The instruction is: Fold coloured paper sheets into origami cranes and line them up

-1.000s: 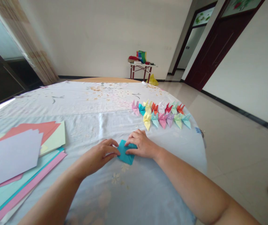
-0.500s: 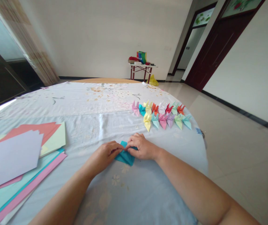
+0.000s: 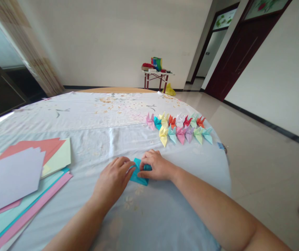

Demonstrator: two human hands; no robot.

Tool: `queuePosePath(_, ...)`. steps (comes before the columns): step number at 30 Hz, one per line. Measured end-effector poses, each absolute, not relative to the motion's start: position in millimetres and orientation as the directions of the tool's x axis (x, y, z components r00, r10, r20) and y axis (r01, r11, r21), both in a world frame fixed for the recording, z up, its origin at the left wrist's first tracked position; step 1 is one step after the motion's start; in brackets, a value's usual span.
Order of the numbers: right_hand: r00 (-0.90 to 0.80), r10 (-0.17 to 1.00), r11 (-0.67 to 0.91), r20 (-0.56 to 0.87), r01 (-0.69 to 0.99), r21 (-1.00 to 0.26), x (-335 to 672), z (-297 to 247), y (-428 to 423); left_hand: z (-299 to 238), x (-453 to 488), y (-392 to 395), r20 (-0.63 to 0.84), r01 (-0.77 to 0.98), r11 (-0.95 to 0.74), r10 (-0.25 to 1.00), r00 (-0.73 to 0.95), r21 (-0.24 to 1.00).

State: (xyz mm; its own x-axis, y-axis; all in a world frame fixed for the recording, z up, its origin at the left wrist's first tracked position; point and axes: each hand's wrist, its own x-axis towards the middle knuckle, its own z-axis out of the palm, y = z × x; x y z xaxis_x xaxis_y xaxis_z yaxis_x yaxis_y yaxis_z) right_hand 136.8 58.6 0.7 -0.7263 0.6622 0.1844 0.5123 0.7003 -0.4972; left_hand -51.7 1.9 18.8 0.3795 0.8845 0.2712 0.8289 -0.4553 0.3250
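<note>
The folded teal paper [image 3: 139, 177] lies on the cloth-covered worktop [image 3: 86, 148], light and soft, probably best held by its creased edges; the right hand [image 3: 155, 165] pinches it, the left hand [image 3: 112, 181] barely touches it, with paper cranes [image 3: 179, 131] beyond

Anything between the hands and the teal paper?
Nothing visible. The left hand and right hand are already at the folded teal paper, which lies on the tablecloth. The stack of paper sheets sits off to the left, the paper cranes farther ahead, both clear of the hands.
</note>
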Motion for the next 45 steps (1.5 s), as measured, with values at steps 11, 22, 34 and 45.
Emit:
queuePosePath(11, -0.737, 0.653, 0.708, 0.172, 0.514, -0.483, 139, 5, 58, 20, -38, -28, 0.212, 0.865, -0.499, 0.852, 0.478, 0.053)
queuePosePath(22, -0.724, 0.663, 0.706, 0.19, 0.521, -0.48, 138, 1, 60, 12, -38, -29, 0.26, 0.865, -0.502, 0.835, 0.486, -0.003)
queuePosePath(34, -0.726, 0.663, 0.706, 0.182, 0.525, -0.475, 138, 1, 60, 12, -39, -27, 0.208, 0.868, -0.49, 0.86, 0.466, 0.079)
queuePosePath(45, -0.728, 0.661, 0.708, 0.18, 0.528, -0.469, 138, 2, 60, 14, -24, -28, 0.215, 0.93, -0.32, 0.935, 0.28, 0.179)
